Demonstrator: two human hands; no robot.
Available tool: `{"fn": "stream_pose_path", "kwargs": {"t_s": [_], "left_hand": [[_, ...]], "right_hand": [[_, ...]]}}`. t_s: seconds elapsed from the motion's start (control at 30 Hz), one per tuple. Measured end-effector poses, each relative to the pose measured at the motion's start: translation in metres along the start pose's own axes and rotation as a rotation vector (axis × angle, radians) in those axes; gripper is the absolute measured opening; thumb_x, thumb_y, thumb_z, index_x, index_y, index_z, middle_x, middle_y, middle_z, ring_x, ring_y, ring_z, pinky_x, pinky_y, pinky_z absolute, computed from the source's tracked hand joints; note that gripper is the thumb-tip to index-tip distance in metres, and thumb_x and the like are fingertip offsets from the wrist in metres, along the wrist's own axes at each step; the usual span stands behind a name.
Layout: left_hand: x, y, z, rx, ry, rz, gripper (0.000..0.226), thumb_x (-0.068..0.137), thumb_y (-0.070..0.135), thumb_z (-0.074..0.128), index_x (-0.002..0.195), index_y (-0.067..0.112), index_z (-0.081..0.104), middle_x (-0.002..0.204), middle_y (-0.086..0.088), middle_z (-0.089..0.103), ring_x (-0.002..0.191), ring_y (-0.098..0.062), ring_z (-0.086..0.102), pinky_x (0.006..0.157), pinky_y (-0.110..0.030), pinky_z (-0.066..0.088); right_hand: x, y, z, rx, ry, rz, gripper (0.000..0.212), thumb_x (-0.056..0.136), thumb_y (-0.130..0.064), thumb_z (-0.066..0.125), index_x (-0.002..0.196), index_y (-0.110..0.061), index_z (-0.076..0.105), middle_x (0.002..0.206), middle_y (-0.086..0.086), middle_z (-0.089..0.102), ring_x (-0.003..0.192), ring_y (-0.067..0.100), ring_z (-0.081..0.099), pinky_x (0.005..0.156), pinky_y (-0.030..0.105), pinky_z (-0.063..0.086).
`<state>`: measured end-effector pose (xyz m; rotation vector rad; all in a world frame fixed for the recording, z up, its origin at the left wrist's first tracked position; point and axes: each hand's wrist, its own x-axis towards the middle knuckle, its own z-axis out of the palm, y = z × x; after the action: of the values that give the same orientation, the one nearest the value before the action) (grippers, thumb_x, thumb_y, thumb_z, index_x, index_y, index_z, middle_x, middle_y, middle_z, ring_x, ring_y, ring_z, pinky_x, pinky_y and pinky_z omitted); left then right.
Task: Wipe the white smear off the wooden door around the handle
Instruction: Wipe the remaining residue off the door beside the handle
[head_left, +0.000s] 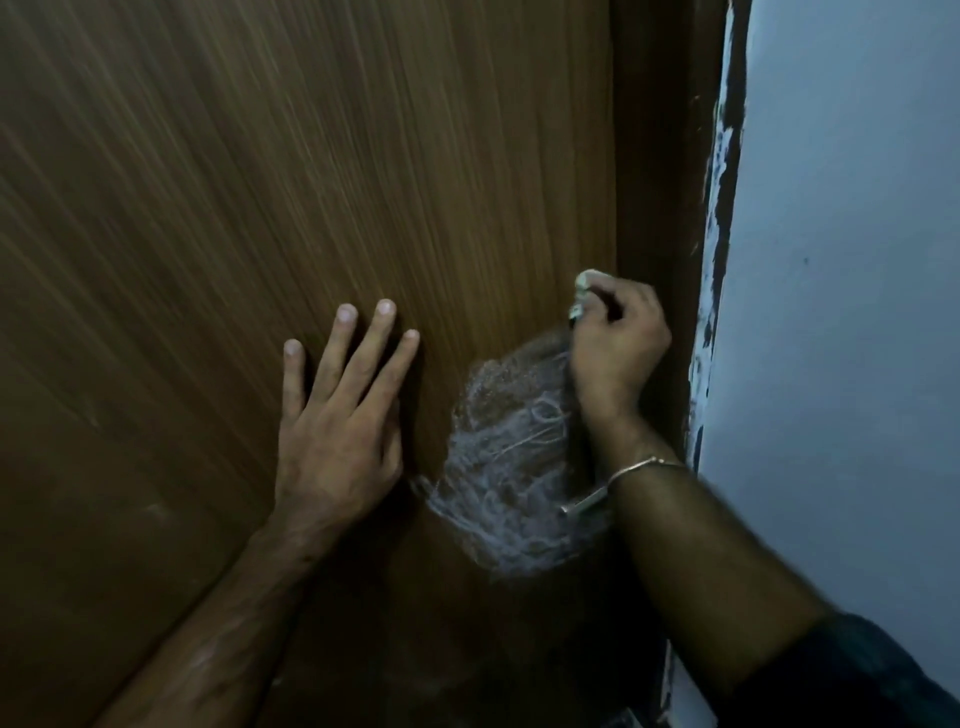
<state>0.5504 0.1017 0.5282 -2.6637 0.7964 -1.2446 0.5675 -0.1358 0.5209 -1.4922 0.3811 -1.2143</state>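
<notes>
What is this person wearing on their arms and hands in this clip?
Both hands are bare, with no gloves. The left hand and its forearm carry nothing: no sleeve, watch or ring shows. The right hand has a thin metal bangle at the wrist, and a dark sleeve pushed up the forearm toward the elbow.

The wooden door (260, 182) is brown with fine streaked grain and stands shut against its dark frame edge. A white smear (511, 457), scribbled and streaky, spreads in a rough patch near the door's right edge. A metal handle (584, 503) pokes out at the smear's lower right, mostly hidden behind a forearm.
</notes>
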Motion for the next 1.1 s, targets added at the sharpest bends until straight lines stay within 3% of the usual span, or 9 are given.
{"fn": "stream_pose_path", "kwargs": {"t_s": [0.07, 0.2, 0.33, 0.5, 0.67, 0.83, 0.9, 1.0, 1.1], "left_hand": [[-0.001, 0.001, 0.001, -0.003, 0.017, -0.002, 0.068, 0.092, 0.018, 0.054, 0.156, 0.021, 0.031, 0.168, 0.0, 0.012, 0.155, -0.022, -0.001, 0.121, -0.046, -0.015], [0.0, 0.001, 0.003, 0.002, 0.034, -0.006, 0.074, 0.089, 0.016, 0.061, 0.156, 0.021, 0.03, 0.168, -0.001, 0.012, 0.155, -0.023, 0.0, 0.121, -0.048, -0.014], [-0.001, -0.001, 0.004, 0.008, 0.031, -0.003, 0.071, 0.092, 0.016, 0.058, 0.156, 0.022, 0.029, 0.168, 0.0, 0.012, 0.155, -0.023, 0.0, 0.121, -0.047, -0.014], [0.0, -0.001, 0.002, 0.01, 0.032, 0.009, 0.072, 0.091, 0.016, 0.059, 0.156, 0.023, 0.03, 0.168, 0.0, 0.013, 0.155, -0.023, 0.0, 0.121, -0.047, -0.013], [-0.001, 0.001, -0.001, -0.011, 0.009, -0.004, 0.072, 0.091, 0.016, 0.062, 0.156, 0.021, 0.031, 0.167, -0.001, 0.014, 0.155, -0.022, -0.001, 0.121, -0.047, -0.013], [-0.001, 0.003, -0.002, 0.012, 0.022, -0.008, 0.068, 0.09, 0.02, 0.053, 0.155, 0.021, 0.033, 0.167, -0.002, 0.016, 0.155, -0.022, 0.001, 0.121, -0.051, -0.008], [-0.001, 0.002, 0.0, 0.011, 0.024, -0.006, 0.07, 0.089, 0.017, 0.055, 0.155, 0.021, 0.032, 0.167, -0.001, 0.015, 0.155, -0.023, 0.002, 0.121, -0.049, -0.01], [-0.002, 0.001, 0.003, 0.021, 0.026, -0.002, 0.073, 0.089, 0.015, 0.059, 0.156, 0.022, 0.031, 0.168, -0.001, 0.013, 0.155, -0.024, 0.001, 0.121, -0.047, -0.014], [-0.002, -0.001, 0.004, 0.044, 0.043, 0.004, 0.071, 0.089, 0.019, 0.055, 0.155, 0.023, 0.031, 0.167, -0.001, 0.014, 0.155, -0.023, 0.001, 0.121, -0.047, -0.013]], "right_hand": [[-0.007, 0.002, 0.003, -0.076, 0.004, -0.056, 0.023, 0.09, -0.001, 0.061, 0.109, -0.009, 0.071, 0.118, 0.004, 0.063, 0.107, 0.011, 0.059, 0.083, 0.004, 0.048], [-0.028, 0.017, -0.001, -0.154, -0.221, -0.43, 0.022, 0.084, 0.007, 0.062, 0.101, -0.004, 0.073, 0.107, 0.01, 0.066, 0.101, 0.015, 0.058, 0.093, 0.013, 0.044], [-0.008, 0.014, 0.002, -0.042, 0.057, 0.008, 0.022, 0.09, 0.0, 0.06, 0.107, -0.008, 0.071, 0.116, 0.005, 0.063, 0.103, 0.006, 0.056, 0.086, 0.007, 0.05], [-0.069, 0.011, 0.012, -0.094, -0.263, -0.44, 0.029, 0.081, 0.01, 0.059, 0.101, -0.006, 0.073, 0.106, 0.008, 0.064, 0.1, 0.017, 0.059, 0.089, 0.011, 0.043], [-0.04, 0.006, 0.018, 0.013, 0.033, 0.015, 0.022, 0.084, 0.003, 0.063, 0.099, -0.01, 0.073, 0.106, 0.0, 0.061, 0.101, 0.015, 0.06, 0.089, 0.031, 0.056], [-0.105, 0.011, 0.019, -0.078, -0.517, -0.646, 0.023, 0.084, 0.009, 0.059, 0.094, -0.006, 0.074, 0.1, 0.006, 0.066, 0.09, 0.023, 0.061, 0.081, 0.031, 0.048], [-0.085, 0.016, 0.023, -0.042, -0.418, -0.532, 0.023, 0.082, 0.009, 0.061, 0.093, -0.006, 0.074, 0.1, 0.006, 0.067, 0.091, 0.02, 0.061, 0.081, 0.025, 0.049], [-0.059, 0.008, 0.027, 0.085, -0.012, -0.013, 0.02, 0.083, 0.004, 0.066, 0.094, -0.01, 0.074, 0.104, 0.003, 0.065, 0.093, 0.003, 0.059, 0.08, 0.009, 0.051], [-0.091, 0.008, 0.032, 0.003, -0.217, -0.358, 0.025, 0.081, 0.008, 0.062, 0.094, -0.011, 0.073, 0.103, 0.002, 0.064, 0.094, 0.012, 0.058, 0.085, 0.015, 0.048]]}}
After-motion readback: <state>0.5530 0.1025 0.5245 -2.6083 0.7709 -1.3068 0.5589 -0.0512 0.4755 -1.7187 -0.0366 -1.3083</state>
